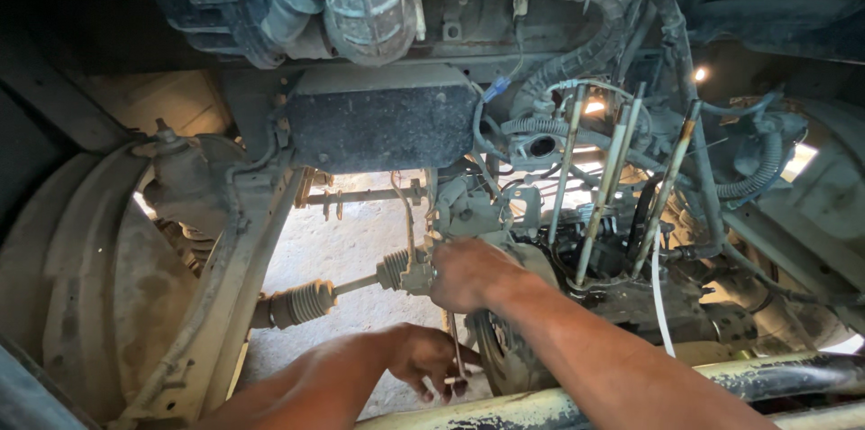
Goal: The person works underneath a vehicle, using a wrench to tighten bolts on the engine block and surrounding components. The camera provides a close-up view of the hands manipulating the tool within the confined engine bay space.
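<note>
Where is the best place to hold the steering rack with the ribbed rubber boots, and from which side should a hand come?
Probably the bare metal housing between the boots, where the right hand already rests. Coming from the right seems best. The ribbed boot is soft, and the thin rod gives little to hold. The left hand is lower, on a slim tool.

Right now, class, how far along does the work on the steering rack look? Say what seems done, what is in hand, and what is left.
Done: nothing visibly removed; the steering rack and its ribbed boot sit in place. In hand: the right hand grips the rack's inner end, while the left hand holds a thin metal tool below it. Left: the rack looks still mounted, so freeing or fastening it probably remains; which one cannot be told.
</note>
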